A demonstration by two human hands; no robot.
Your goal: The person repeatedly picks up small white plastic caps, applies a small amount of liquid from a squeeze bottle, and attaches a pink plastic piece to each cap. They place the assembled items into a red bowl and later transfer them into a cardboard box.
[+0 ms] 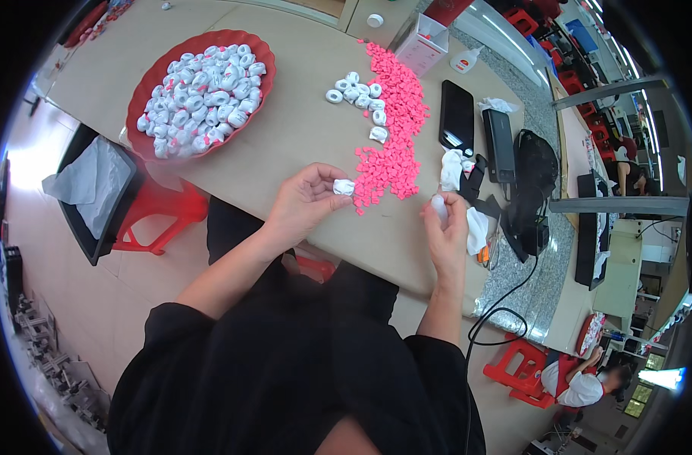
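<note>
Near the tabletop's (300,136) front edge, the left hand (304,205) is pinching a small white ring-shaped piece (344,186) at its fingertips, while the right hand (446,227) is closing around another white piece (438,203). Just beyond them a heap of pink bits (395,125) is lying beside loose white pieces (360,95). Toward the far left corner, a red tray (153,87) is holding many finished pieces (202,95).

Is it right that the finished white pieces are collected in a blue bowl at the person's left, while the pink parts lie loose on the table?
Not quite: the bowl is red, not blue, as the head view shows. The rest holds: it sits to the person's left filled with white pieces, and the pink parts lie loose on the table.
</note>
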